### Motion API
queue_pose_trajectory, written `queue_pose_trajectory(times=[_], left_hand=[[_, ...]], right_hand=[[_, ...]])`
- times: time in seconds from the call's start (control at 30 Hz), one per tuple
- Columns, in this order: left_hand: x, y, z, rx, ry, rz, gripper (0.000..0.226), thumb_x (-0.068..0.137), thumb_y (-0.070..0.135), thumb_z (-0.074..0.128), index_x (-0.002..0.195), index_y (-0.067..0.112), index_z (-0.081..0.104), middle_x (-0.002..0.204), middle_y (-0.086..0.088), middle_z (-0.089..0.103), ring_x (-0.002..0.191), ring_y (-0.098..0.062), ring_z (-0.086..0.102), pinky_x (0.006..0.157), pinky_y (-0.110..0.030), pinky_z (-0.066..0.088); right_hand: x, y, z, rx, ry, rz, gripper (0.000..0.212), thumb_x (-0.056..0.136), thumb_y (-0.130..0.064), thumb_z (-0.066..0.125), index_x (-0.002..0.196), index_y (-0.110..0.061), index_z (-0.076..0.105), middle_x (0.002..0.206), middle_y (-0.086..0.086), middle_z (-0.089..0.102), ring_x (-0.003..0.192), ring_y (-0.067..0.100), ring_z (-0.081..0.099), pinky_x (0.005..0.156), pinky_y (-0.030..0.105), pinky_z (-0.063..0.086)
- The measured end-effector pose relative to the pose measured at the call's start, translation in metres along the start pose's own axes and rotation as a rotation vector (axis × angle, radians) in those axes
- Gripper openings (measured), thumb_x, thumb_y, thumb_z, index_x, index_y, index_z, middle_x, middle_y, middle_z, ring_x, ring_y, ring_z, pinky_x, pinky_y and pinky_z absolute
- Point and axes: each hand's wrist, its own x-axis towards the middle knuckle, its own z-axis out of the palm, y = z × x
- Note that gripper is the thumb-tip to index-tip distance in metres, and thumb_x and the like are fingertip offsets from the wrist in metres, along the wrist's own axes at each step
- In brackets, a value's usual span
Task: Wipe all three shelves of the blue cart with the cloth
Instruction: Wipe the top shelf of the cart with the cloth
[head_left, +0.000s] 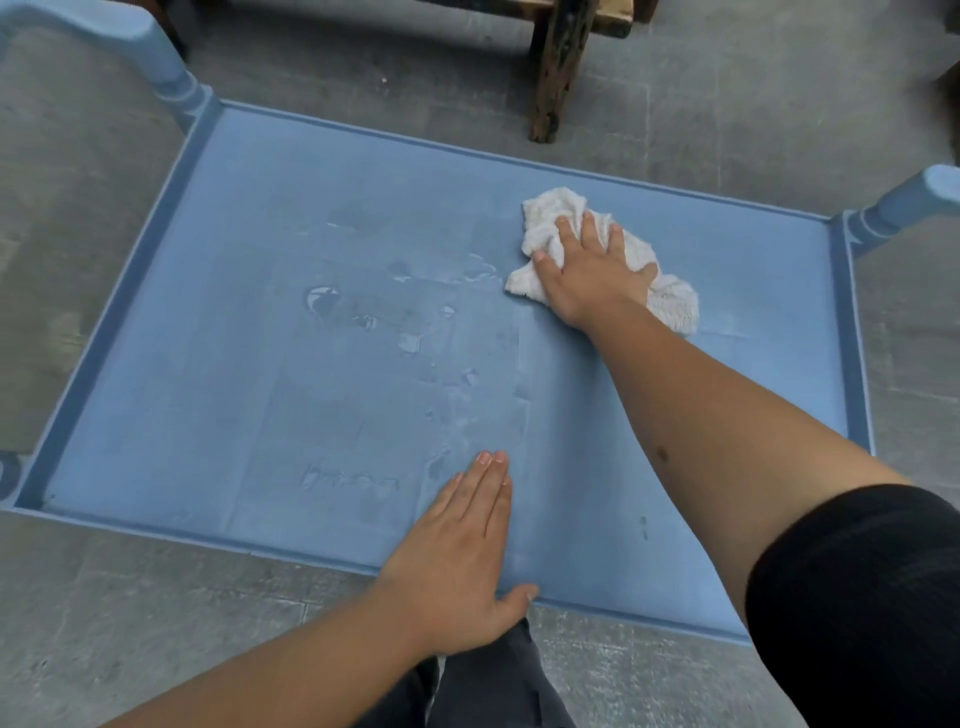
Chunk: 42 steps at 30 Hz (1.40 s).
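The blue cart's top shelf fills the view, with a raised rim and wet smears and droplets across its middle. A crumpled white cloth lies on the far right part of the shelf. My right hand presses flat on the cloth with fingers spread and straight. My left hand rests flat on the shelf at its near edge, fingers together, thumb on the rim, holding nothing. The lower shelves are hidden beneath the top one.
Blue cart handles rise at the far left corner and at the right corner. A dark wooden furniture leg stands on the grey floor just beyond the cart's far rim. Grey floor surrounds the cart.
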Motion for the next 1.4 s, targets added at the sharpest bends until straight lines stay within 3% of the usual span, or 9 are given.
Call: queue_pose_trajectory(times=[0.13, 0.27, 0.57, 0.77, 0.9, 1.2, 1.4], left_hand=[[0.0, 0.001, -0.002, 0.03, 0.044, -0.001, 0.098, 0.08, 0.065, 0.047, 0.146, -0.005, 0.033, 0.158, -0.021, 0.021, 0.147, -0.033, 0.017, 0.113, -0.05, 0.03], [-0.001, 0.002, 0.0, 0.077, 0.054, -0.002, 0.097, 0.079, 0.066, 0.047, 0.144, -0.005, 0.037, 0.156, -0.022, 0.026, 0.145, -0.034, 0.024, 0.11, -0.051, 0.034], [0.002, 0.001, -0.003, 0.077, 0.046, -0.009, 0.097, 0.079, 0.066, 0.047, 0.146, -0.003, 0.034, 0.158, -0.019, 0.021, 0.148, -0.032, 0.015, 0.114, -0.05, 0.027], [0.003, -0.003, 0.001, 0.0, 0.025, -0.007, 0.101, 0.082, 0.067, 0.037, 0.153, 0.0, 0.01, 0.16, -0.012, -0.012, 0.147, -0.022, -0.018, 0.121, -0.042, -0.002], [0.002, -0.002, 0.002, -0.008, 0.05, 0.0, 0.101, 0.08, 0.066, 0.039, 0.152, 0.0, 0.014, 0.162, -0.015, -0.003, 0.148, -0.021, -0.014, 0.12, -0.039, -0.006], [-0.006, -0.005, -0.006, -0.06, 0.137, 0.027, 0.1, 0.082, 0.068, 0.035, 0.153, 0.001, 0.013, 0.163, -0.013, -0.003, 0.148, -0.018, -0.017, 0.117, -0.032, -0.016], [-0.021, -0.115, -0.044, 0.037, 0.261, -0.168, 0.092, 0.082, 0.069, 0.029, 0.15, 0.006, 0.029, 0.161, -0.013, 0.019, 0.15, -0.024, 0.01, 0.118, -0.035, 0.0]], right_hand=[[0.027, 0.002, -0.011, 0.004, 0.023, -0.002, 0.069, 0.089, -0.071, 0.011, 0.152, -0.043, 0.002, 0.163, -0.015, -0.005, 0.15, 0.021, -0.006, 0.106, 0.072, 0.006], [0.048, 0.002, -0.024, 0.014, 0.011, 0.007, 0.069, 0.088, -0.071, 0.01, 0.152, -0.044, 0.002, 0.163, -0.016, -0.004, 0.15, 0.02, -0.006, 0.106, 0.072, 0.005], [0.044, 0.002, -0.023, -0.004, -0.017, -0.015, 0.068, 0.089, -0.071, 0.008, 0.151, -0.045, 0.0, 0.163, -0.014, -0.007, 0.15, 0.021, -0.007, 0.108, 0.071, 0.004], [0.013, -0.005, -0.009, -0.069, -0.016, -0.075, 0.067, 0.091, -0.068, 0.006, 0.152, -0.042, 0.002, 0.163, -0.014, -0.006, 0.15, 0.019, -0.004, 0.109, 0.07, 0.008], [-0.019, -0.01, 0.005, -0.076, -0.031, -0.09, 0.068, 0.09, -0.069, 0.006, 0.152, -0.042, 0.001, 0.163, -0.015, -0.005, 0.15, 0.018, -0.004, 0.11, 0.068, 0.008], [-0.076, -0.018, 0.025, -0.088, -0.043, -0.089, 0.069, 0.09, -0.068, 0.007, 0.153, -0.04, 0.001, 0.163, -0.015, -0.006, 0.15, 0.017, -0.004, 0.11, 0.067, 0.01], [-0.082, -0.019, 0.025, -0.083, -0.047, -0.075, 0.067, 0.091, -0.068, 0.009, 0.152, -0.042, 0.001, 0.162, -0.017, -0.007, 0.15, 0.015, -0.004, 0.111, 0.067, 0.009]])
